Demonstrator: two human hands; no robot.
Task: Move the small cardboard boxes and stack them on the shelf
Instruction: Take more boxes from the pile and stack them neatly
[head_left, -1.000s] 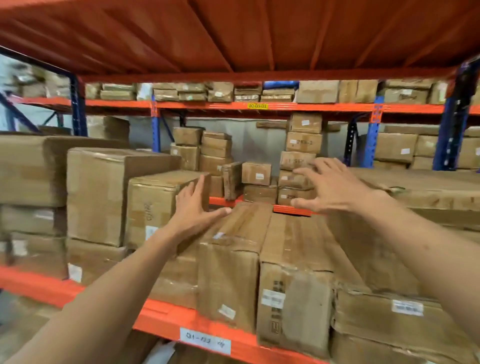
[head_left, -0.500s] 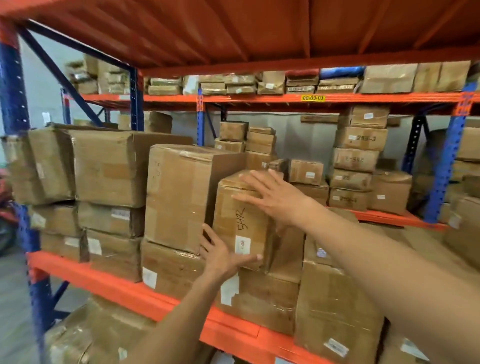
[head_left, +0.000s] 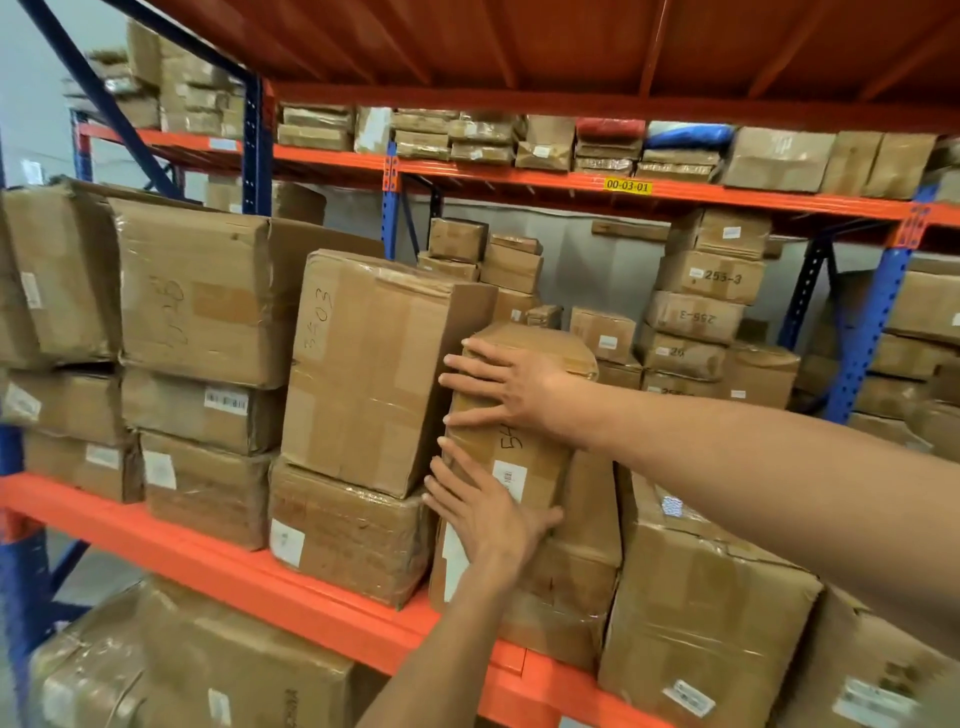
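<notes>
Since a second ago my view has swung left along the rack, and both hands have come off the flat box tops onto one small upright cardboard box (head_left: 511, 415). My right hand (head_left: 511, 387) lies open and flat across its upper front, fingers spread. My left hand (head_left: 485, 512) is open too, its palm against the lower front corner just under the white label. Neither hand grips; they only press.

The box stands on a wider carton (head_left: 545, 587) below my left hand, with its left side touching the tall carton marked 3403 (head_left: 363, 374), which leans a little. I judge the step to be seating this box. I should push evenly with both palms, straight back, so it slides square and does not twist against that leaning neighbour, and keep the upper hand on until it sits steady.

The shelf's orange front beam (head_left: 218, 556) runs below my left wrist, with taped, dented cartons packed close to both sides. Beyond my right hand stand further stacks of small boxes (head_left: 696, 317) on another rack against a grey wall.
</notes>
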